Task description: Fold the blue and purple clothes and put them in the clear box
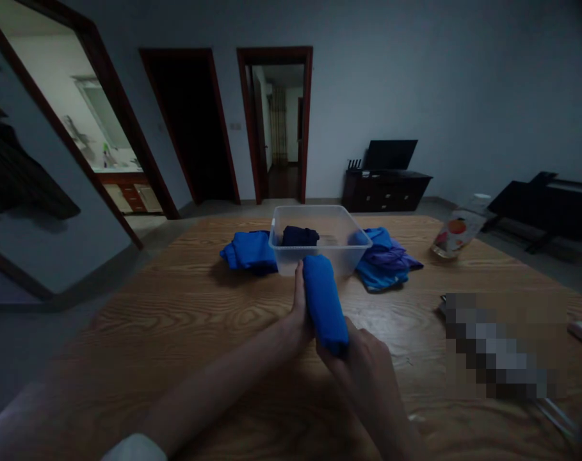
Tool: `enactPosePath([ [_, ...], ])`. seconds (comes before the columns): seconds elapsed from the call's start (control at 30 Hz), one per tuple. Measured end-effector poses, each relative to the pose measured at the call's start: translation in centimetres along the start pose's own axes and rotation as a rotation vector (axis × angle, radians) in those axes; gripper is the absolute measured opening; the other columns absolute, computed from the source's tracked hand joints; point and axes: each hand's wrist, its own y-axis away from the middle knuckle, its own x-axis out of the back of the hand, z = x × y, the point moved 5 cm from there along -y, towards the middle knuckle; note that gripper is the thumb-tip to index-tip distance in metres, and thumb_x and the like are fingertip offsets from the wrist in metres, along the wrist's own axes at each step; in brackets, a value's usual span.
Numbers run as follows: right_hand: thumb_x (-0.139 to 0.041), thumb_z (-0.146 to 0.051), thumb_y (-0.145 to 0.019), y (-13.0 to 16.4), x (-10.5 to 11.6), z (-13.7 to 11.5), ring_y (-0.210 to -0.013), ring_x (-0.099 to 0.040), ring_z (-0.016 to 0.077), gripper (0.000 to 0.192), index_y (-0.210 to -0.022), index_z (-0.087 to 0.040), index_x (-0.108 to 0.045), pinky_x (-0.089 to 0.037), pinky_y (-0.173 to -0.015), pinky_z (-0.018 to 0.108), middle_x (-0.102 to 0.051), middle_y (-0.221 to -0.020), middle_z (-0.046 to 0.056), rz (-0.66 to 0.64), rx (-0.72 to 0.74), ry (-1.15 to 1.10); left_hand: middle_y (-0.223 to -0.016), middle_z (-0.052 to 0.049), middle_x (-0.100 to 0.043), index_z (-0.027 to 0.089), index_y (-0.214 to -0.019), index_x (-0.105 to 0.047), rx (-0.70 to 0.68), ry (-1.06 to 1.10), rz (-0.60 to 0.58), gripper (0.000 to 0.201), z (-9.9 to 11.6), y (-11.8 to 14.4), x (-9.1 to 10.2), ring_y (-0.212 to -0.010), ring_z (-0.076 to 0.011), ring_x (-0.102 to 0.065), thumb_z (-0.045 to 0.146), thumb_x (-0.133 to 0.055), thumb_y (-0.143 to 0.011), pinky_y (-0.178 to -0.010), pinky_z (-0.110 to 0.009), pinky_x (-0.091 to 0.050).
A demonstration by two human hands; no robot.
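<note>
Both my hands hold a rolled blue cloth [323, 301] above the wooden table [175, 320]. My left hand [300, 307] grips its left side, fingers pointing away from me. My right hand [362, 358] clasps the near end from below. The roll's far end almost reaches the front wall of a clear plastic tub [353, 246]. Inside the tub lies a dark navy folded cloth [299, 235].
A blue garment pile [247, 251] lies left of the tub, and blue and purple clothes [387, 262] lie to its right. A plastic bottle [456, 234] lies on the table's right side. A blurred patch [497, 346] covers something near the right edge. Doorways and a TV cabinet [387, 189] stand beyond.
</note>
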Motion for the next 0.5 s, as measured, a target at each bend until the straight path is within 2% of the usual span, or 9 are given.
enactPosePath([
  [0.17, -0.067, -0.034, -0.096, -0.7, 1.1, -0.1, -0.064, -0.072, 0.0269, 0.012, -0.093, -0.022, -0.071, -0.03, -0.059, 0.033, -0.072, -0.069, 0.005, 0.038, 0.024, 0.109, -0.087, -0.013, -0.076, 0.014, -0.093, -0.072, 0.066, -0.02, 0.005, 0.085, -0.1, -1.1, -0.1, -0.088, -0.0267, -0.073, 0.095, -0.045, -0.094, -0.08, -0.034, -0.061],
  [0.27, -0.066, -0.036, -0.097, -1.4, 1.5, 0.0, -0.061, -0.072, 0.0259, 0.016, -0.089, -0.023, -0.071, -0.029, -0.058, 0.032, -0.072, -0.066, 0.005, 0.05, 0.047, 0.143, -0.085, -0.011, -0.074, 0.013, -0.092, -0.072, 0.033, 0.002, -0.021, 0.086, 0.2, -1.9, -0.5, -0.079, -0.0216, -0.07, 0.093, -0.039, -0.097, -0.079, -0.031, -0.058],
  [0.37, -0.067, -0.035, -0.095, -2.2, 2.0, -0.3, -0.057, -0.07, 0.0263, 0.017, -0.084, -0.023, -0.068, -0.026, -0.056, 0.033, -0.071, -0.063, 0.005, 0.088, 0.122, 0.21, -0.084, -0.008, -0.073, 0.014, -0.094, -0.071, 0.002, 0.044, -0.034, 0.083, 0.8, -2.3, -1.0, -0.076, -0.0205, -0.069, 0.093, -0.046, -0.094, -0.079, -0.03, -0.058],
  [0.5, -0.067, -0.032, -0.094, -2.7, 2.7, -1.2, -0.051, -0.067, 0.025, 0.016, -0.081, -0.023, -0.067, -0.024, -0.055, 0.034, -0.07, -0.059, 0.005, 0.13, 0.218, 0.255, -0.092, -0.01, -0.077, 0.016, -0.102, -0.072, -0.011, 0.076, -0.084, 0.08, 1.7, -1.7, -1.5, -0.09, -0.027, -0.074, 0.094, -0.06, -0.086, -0.086, -0.036, -0.062],
])
